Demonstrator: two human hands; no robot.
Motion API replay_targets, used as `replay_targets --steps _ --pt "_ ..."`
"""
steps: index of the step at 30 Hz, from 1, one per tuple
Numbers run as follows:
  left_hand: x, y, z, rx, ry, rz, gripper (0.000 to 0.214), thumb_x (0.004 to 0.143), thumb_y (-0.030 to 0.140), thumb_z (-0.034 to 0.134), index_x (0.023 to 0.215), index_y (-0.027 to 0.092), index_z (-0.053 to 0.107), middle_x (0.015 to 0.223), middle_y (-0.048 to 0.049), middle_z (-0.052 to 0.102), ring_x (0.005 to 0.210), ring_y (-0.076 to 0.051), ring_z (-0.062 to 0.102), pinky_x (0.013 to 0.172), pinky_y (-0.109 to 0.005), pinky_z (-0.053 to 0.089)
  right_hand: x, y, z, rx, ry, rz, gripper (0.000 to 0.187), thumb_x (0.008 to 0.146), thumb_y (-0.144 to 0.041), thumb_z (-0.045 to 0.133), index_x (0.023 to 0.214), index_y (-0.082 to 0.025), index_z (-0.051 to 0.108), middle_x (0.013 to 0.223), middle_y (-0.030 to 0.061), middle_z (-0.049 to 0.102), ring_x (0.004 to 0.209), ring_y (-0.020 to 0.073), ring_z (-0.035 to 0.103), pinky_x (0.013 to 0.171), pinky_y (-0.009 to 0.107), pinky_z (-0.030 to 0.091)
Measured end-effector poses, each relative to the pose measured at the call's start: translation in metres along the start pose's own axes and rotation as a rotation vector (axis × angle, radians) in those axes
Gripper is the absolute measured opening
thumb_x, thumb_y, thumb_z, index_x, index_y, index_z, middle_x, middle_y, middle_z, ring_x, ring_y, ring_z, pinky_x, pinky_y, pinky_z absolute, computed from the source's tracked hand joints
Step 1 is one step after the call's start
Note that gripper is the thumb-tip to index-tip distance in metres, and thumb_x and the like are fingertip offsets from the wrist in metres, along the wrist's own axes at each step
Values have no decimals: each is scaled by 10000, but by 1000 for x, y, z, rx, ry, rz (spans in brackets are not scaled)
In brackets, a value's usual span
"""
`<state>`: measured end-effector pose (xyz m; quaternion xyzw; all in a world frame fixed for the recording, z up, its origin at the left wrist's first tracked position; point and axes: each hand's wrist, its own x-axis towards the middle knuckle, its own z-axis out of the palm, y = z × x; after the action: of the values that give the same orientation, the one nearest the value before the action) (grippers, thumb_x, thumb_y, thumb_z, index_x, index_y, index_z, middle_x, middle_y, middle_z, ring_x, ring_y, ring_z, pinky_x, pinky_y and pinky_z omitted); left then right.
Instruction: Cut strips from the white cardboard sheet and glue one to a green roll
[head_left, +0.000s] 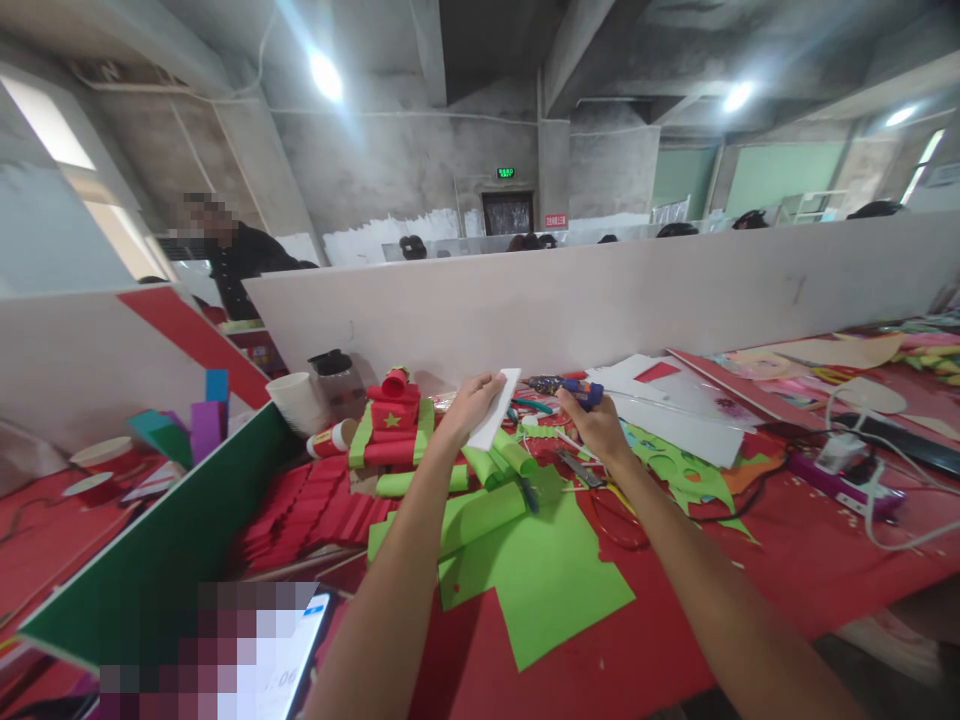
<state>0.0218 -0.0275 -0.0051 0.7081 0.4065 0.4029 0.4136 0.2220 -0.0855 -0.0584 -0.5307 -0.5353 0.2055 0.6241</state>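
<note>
My left hand [471, 400] grips a white flat piece [495, 412], perhaps foam or card, held up above the table. In my right hand [596, 425] is a blue hot glue gun [574, 388], its nozzle pointing left toward the white piece but apart from it. Below both hands lie bright green sheets [555, 570], some of them rolled. To the left stands a red and green model [391, 425] with a star on its front. A utility knife [581, 468] and red-handled scissors [619, 515] lie under my right hand.
Red pleated strips [322, 500] lie beside a green partition [172, 530]. Paper cups [298, 400] and a dark-lidded jar [336, 380] stand behind. A purple power strip [844, 490] with cables is at right. A phone [292, 660] is at front left; a person [244, 265] stands beyond the white divider [600, 295].
</note>
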Motion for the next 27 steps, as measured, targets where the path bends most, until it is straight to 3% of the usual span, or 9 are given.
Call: replay_targets --steps 7,17,27 --pt "0 0 0 -4 8 -14 242 862 405 552 812 176 613 564 16 542 439 -124 471 404 -223 303 2 0 -4 5 19 -22 484 793 -640 603 667 -173 632 408 -20 503 380 142 487 418 260 400" --pt "2 -2 0 -16 -17 -3 245 863 411 552 833 177 616 569 14 549 435 -120 468 398 -222 294 0 -3 -5 -88 12 -80 471 814 -594 604 580 -186 581 435 -13 517 438 139 504 472 253 403" --pt "4 -5 1 -12 -57 -3 270 850 435 570 840 174 637 572 14 557 424 -111 461 398 -216 297 4 4 -5 -60 88 -41 493 803 -614 604 543 -199 549 392 -18 499 379 145 503 420 266 416"
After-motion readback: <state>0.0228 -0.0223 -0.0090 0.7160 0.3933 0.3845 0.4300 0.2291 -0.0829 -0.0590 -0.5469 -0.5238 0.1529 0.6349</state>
